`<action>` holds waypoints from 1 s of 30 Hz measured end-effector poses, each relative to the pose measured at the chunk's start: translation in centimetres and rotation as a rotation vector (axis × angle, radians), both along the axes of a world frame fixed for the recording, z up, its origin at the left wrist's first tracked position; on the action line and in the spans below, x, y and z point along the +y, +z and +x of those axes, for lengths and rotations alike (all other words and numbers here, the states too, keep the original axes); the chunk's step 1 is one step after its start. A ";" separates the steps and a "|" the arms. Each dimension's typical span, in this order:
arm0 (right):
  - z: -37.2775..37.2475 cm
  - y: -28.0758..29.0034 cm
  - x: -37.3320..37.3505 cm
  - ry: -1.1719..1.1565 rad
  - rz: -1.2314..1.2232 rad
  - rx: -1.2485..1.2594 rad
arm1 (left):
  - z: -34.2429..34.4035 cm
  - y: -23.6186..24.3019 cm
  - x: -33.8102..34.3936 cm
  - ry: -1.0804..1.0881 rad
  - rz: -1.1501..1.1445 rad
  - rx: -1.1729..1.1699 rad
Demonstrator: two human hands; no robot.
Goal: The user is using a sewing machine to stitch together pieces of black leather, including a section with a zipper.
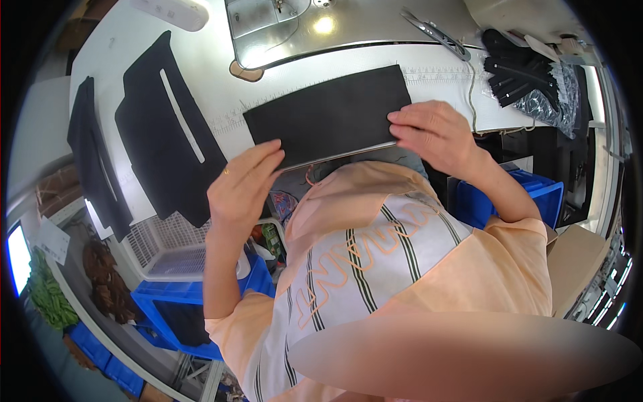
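Mid-frame, left hand [241,184] and right hand [439,134] touch black cloth [328,110]; I can't tell if fingers pinch. Top edge cuts off shiny metal [382,27].

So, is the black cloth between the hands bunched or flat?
Flat: the black cloth looks smooth, without bunching; can't tell if it's doubled.

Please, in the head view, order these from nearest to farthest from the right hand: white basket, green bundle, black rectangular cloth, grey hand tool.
1. Black rectangular cloth: touched by the right hand.
2. Grey hand tool: beyond the hand.
3. White basket: on the left.
4. Green bundle: far left.
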State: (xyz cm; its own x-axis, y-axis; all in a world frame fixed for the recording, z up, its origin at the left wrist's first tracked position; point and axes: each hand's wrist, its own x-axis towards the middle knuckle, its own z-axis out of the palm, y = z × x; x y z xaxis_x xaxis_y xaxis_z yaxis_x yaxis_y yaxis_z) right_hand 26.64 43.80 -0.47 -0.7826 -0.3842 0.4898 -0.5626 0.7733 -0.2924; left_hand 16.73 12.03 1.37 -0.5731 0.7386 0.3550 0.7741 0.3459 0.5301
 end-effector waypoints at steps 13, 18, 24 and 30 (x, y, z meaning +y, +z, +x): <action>-2.7 1.4 -1.7 -0.311 -0.206 -0.159 | -3.0 1.2 1.1 0.202 0.055 -0.630; -2.9 1.2 -1.8 -0.341 -0.170 -0.147 | -2.7 0.6 1.2 0.224 0.094 -0.587; -3.2 1.0 -1.7 -0.364 -0.133 -0.109 | -2.2 0.8 1.7 0.269 0.028 -0.539; -3.5 0.6 -2.9 -0.352 0.092 -0.062 | -0.1 0.0 1.3 0.141 -0.232 0.334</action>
State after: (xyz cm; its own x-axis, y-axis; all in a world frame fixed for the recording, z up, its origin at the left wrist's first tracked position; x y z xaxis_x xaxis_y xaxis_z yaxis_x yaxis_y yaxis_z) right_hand 23.14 40.91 0.11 -0.9016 -0.1270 0.4134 -0.2413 0.9410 -0.2372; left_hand 16.61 13.35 1.37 -0.5563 0.7432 0.3717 0.8265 0.5414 0.1544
